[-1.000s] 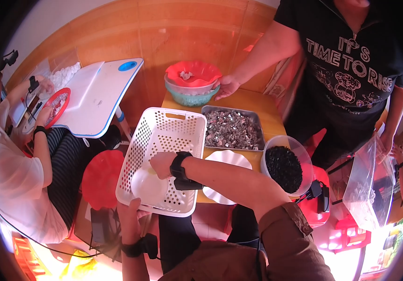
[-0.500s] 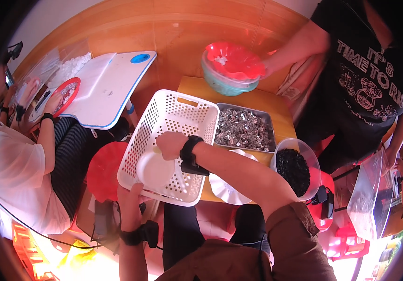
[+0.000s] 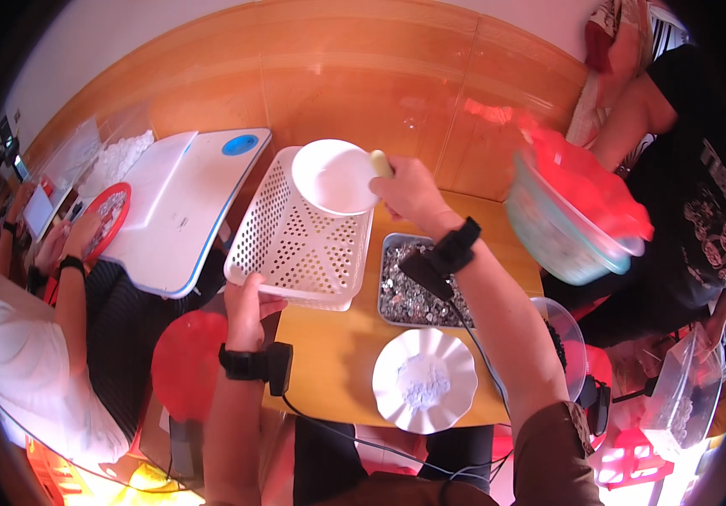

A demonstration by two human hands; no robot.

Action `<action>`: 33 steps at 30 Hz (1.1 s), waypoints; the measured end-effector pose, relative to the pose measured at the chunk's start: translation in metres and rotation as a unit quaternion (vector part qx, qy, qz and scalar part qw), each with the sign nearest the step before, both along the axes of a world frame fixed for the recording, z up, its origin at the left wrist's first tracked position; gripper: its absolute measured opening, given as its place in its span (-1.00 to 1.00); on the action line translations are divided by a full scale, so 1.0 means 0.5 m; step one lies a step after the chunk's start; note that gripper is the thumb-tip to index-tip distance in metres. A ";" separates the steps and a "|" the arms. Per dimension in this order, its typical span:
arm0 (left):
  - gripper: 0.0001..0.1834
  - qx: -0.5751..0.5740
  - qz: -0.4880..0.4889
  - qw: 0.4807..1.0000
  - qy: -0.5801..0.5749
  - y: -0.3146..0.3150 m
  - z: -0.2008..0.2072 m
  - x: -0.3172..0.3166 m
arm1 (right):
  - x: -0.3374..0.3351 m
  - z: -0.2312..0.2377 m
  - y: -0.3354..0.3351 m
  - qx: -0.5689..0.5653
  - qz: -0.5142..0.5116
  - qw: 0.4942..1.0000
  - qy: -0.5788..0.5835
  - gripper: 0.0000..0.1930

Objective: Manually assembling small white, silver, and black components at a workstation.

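My left hand [image 3: 247, 314] grips the near left corner of a white perforated plastic basket [image 3: 305, 253]. The basket is tilted, and its bottom shows through as bare holed plastic. My right hand [image 3: 413, 196] is closed round the cream handle of a white round dipper [image 3: 333, 179]. That dipper is over the basket's far right part, and its inside looks bare. Under my right forearm stands a metal tray [image 3: 383, 310] of small shiny grey pieces. Nearer to me, a white scalloped dish [image 3: 388, 371] has pale bluish bits in it.
The wooden table [image 3: 329, 363] holds the tray and dish; a clear tub [image 3: 576, 354] of black bits is at its right. A co-worker at right holds a teal bowl [image 3: 548, 215] with a red scalloped dish. At left, another person works by a white folding table [image 3: 186, 211]. Cables trail from my wrists.
My right hand has lifted the dipper from the basket's near end to its far right side. The basket has shifted away from me. The co-worker's bowl has moved right.
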State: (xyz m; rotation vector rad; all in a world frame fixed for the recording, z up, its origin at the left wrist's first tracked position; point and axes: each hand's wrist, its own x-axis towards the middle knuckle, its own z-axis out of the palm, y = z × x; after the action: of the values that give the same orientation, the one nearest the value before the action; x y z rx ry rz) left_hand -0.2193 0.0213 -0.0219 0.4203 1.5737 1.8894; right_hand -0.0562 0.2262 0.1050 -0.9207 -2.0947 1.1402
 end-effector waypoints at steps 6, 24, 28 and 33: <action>-0.61 -0.060 -0.034 0.998 0.011 0.171 -0.035 -0.077 | 0.085 -0.008 0.100 -0.003 -0.019 1.000 0.011 -0.86; -0.42 0.119 0.053 0.991 0.031 0.342 -0.151 -0.123 | 0.176 -0.094 0.264 -0.016 -0.081 0.995 -0.055 -0.75; -0.37 0.117 -0.014 0.993 -0.014 0.398 -0.123 -0.096 | 0.181 -0.111 0.271 -0.026 -0.073 0.995 -0.056 -0.76; -0.21 0.161 -0.135 0.977 0.046 0.478 -0.141 -0.063 | 0.199 -0.115 0.288 -0.041 -0.073 0.995 -0.060 -0.77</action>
State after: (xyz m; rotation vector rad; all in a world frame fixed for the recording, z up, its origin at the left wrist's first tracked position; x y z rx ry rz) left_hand -0.2507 0.2601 -0.0924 0.8288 1.1921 1.9328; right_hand 0.0436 0.3700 0.0474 -1.1886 -2.0482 1.1270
